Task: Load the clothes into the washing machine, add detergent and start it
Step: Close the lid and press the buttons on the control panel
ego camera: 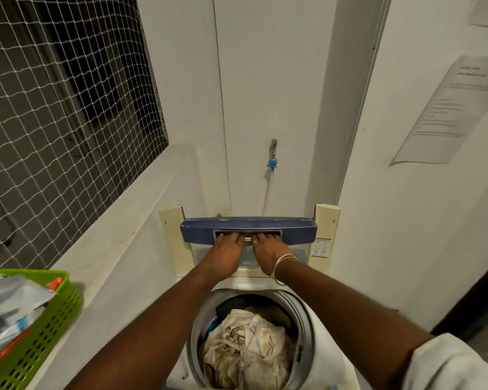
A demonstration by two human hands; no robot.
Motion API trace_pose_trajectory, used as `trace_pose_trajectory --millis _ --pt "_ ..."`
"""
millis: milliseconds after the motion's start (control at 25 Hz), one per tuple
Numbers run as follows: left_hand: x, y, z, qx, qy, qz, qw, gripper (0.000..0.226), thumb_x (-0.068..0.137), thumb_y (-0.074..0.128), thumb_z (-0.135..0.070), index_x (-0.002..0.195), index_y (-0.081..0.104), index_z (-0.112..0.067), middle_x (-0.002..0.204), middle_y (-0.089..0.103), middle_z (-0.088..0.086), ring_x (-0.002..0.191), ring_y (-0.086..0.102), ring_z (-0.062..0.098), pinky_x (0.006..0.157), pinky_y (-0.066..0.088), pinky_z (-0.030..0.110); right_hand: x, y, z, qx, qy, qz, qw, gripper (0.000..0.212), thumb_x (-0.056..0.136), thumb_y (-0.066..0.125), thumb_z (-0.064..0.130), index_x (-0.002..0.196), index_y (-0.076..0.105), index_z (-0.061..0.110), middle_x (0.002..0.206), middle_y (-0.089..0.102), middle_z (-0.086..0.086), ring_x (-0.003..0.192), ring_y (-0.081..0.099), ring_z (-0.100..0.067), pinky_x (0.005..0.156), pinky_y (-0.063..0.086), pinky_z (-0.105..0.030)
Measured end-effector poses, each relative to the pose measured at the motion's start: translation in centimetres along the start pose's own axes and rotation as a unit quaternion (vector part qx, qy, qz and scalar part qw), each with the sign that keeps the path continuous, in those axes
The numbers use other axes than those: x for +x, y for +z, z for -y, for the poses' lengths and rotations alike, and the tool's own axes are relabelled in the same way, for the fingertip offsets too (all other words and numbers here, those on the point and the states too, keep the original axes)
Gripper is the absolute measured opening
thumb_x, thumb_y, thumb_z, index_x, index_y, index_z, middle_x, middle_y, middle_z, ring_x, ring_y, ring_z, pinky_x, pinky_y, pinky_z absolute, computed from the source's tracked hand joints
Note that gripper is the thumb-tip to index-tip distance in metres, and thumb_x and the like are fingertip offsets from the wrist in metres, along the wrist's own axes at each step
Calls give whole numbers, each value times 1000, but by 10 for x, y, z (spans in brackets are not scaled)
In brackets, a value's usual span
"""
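The top-loading washing machine (330,350) stands below me with its lid (290,228) raised upright against the wall. Cream and brown patterned clothes (248,344) fill the round drum. My left hand (226,253) and my right hand (266,250) both reach up to the lid's blue front edge, fingers hooked into its recessed handle (248,235). A bangle sits on my right wrist.
A green plastic basket (40,330) with packets stands on the white ledge at lower left. A netted window is above it. A tap with a blue fitting and hose (272,160) is on the wall behind the machine. Paper notices (445,114) hang on the right wall.
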State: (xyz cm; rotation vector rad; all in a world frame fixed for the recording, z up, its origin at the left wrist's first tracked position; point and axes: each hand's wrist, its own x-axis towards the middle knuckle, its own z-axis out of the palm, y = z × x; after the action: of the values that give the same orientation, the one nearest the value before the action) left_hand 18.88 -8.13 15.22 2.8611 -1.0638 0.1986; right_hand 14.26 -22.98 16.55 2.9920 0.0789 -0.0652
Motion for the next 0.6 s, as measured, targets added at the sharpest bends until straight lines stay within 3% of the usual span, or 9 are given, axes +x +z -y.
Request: trace_pose_trajectory --millis 240,480,600 --pt "-6 -2 -4 16 -7 -19 1000 52 88 64 -5 137 49 -15 135 48 6 119 50 25 102 46 35 -10 -9 4 20 1 -50 999 33 96 55 13 129 59 9 133 53 -12 122 49 -33 102 45 -45" --pt "-17 -31 -11 -61 -38 47 996 28 95 61 -21 122 60 -17 123 63 4 110 61 20 96 48 29 -39 -29 14 91 -2 -37 995 36 89 57 16 123 62 7 128 59 -14 115 55 -32 101 46 -42" --pt "-29 -39 -10 -117 -23 46 992 21 101 49 -28 109 64 -15 111 68 4 90 60 11 80 48 26 -58 -40 22 152 12 -36 988 32 86 55 19 113 65 6 120 64 -15 109 59 -32 93 48 -38"
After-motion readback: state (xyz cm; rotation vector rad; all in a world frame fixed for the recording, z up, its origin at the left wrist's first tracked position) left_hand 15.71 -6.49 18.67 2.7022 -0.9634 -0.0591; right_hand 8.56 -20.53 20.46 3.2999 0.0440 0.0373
